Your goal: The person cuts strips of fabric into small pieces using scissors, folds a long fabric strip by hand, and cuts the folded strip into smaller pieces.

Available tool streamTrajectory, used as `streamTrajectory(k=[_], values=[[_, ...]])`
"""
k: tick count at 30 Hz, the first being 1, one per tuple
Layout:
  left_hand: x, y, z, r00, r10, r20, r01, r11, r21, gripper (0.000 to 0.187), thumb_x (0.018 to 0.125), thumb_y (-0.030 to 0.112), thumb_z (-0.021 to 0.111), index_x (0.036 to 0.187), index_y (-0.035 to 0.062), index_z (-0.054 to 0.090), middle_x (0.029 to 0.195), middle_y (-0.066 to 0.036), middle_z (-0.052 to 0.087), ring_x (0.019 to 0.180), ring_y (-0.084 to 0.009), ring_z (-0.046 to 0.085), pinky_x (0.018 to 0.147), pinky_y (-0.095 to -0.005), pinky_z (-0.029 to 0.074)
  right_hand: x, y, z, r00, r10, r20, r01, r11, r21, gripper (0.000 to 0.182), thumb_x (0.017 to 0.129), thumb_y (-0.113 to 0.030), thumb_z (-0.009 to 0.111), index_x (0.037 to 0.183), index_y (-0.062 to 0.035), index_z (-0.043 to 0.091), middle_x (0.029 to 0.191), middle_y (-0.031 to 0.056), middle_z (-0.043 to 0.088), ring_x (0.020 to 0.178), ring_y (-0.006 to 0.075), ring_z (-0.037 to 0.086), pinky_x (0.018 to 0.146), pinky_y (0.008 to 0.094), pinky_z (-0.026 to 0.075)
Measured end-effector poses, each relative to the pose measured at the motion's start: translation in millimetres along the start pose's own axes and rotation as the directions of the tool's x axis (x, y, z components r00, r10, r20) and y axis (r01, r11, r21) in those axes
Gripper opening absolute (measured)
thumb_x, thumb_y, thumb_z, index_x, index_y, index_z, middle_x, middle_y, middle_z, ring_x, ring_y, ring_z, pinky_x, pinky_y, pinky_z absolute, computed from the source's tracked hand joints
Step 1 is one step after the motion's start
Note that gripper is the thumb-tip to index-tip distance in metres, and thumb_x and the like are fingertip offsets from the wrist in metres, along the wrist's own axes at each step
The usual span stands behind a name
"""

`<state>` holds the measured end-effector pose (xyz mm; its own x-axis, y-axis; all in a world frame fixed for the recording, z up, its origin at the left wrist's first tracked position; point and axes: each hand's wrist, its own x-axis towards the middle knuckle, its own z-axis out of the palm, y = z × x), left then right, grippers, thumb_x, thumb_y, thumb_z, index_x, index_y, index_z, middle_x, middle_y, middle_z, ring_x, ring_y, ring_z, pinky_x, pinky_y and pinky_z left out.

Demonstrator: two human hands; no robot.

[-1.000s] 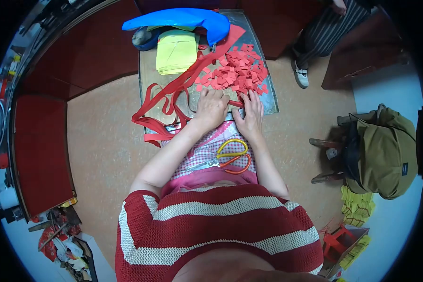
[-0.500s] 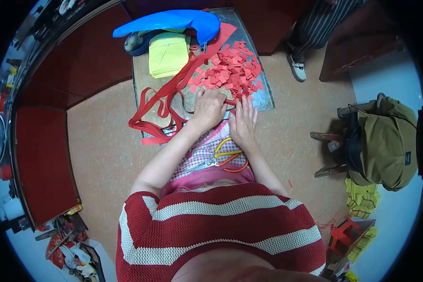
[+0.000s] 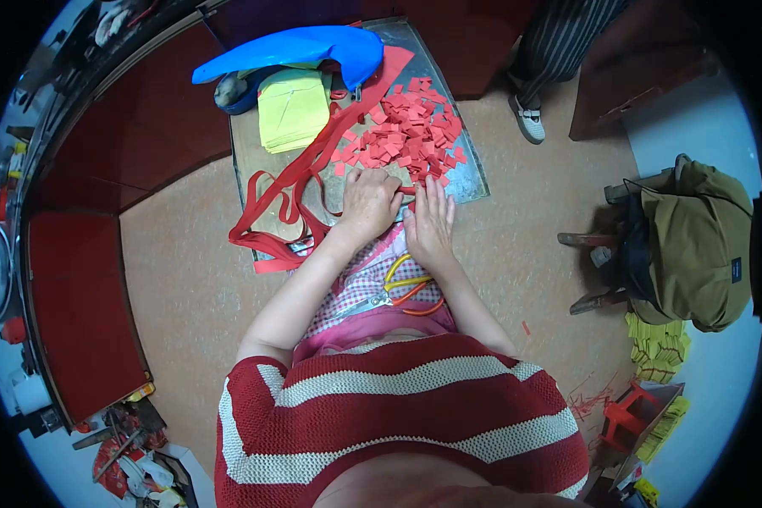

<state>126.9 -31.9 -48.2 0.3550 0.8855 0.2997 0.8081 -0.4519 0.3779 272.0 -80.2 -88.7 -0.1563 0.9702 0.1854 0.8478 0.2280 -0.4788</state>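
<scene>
At the near edge of the low table, my left hand is curled with its knuckles up, its thumb and fingers closed on a short end of red ribbon. Close beside it lies my right hand, its fingers stretched out flat over the other side of that piece. Just beyond my fingers is a heap of small red cut pieces. Long red ribbon strips loop across the left of the board. Scissors with yellow and orange handles rest on my checked apron. My left fingertips are partly hidden.
A yellow stack sits on the table, with a blue bag behind it. Another person's striped leg and shoe show at the far right. An olive backpack is on a wooden stool to the right.
The view has shifted slightly, so the table sits a little further left. Both hands stay in nearly the same place at the ribbon, with my right fingers a little closer together.
</scene>
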Motion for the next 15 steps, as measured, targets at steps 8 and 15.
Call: streamTrajectory(k=[8,15], values=[[0.2,-0.2,0.5,0.999,0.030,-0.019,-0.030,1.000,-0.004,0.013,0.074,0.020,0.065,0.081,0.0096,0.066,0.081,-0.009,0.059,0.087,-0.0257,0.056,0.089,-0.0441,0.035,0.6,2.3,1.3,1.000,-0.002,-0.004,0.002,1.000,-0.001,0.053,0.091,-0.024,0.043,0.136,0.0027,0.031,0.145,0.0222,0.022,0.137,0.0366,0.016,0.109,0.0540,0.008],[2.3,0.4,-1.8,0.999,0.036,0.000,-0.036,0.999,0.004,0.015,0.074,0.019,0.066,0.084,0.0089,0.066,0.081,-0.009,0.059,0.086,-0.0274,0.056,0.089,-0.0435,0.036,1.7,1.1,-0.7,1.000,-0.005,0.003,0.005,1.000,0.008,0.053,0.091,-0.024,0.042,0.135,0.0032,0.031,0.145,0.0222,0.022,0.137,0.0369,0.015,0.109,0.0539,0.008]])
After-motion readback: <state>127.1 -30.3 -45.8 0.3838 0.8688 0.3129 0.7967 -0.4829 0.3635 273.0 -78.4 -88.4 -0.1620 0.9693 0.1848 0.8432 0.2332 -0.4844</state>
